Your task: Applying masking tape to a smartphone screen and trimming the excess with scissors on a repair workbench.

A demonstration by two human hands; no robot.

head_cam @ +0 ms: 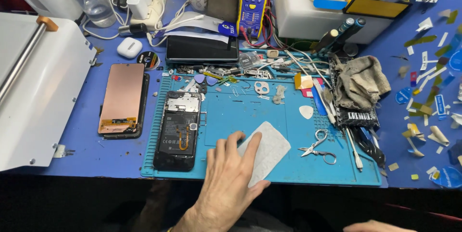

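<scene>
This is a phone repair workshop. A blue worktop (120, 157) carries a teal silicone repair mat (298, 164) whose upper trays hold tiny screws, picks and metal parts. On the mat lies an opened phone (177, 131) with its battery and boards bared, and at the left of centre lies a detached display panel (120, 98) with its copper-coloured back up. A yellow multimeter (254, 1) with its leads stands at the upper middle, small scissors (317, 148) lie at lower right, and a white machine (41, 87) fills the left edge. Peeled film scraps litter the right side.
</scene>
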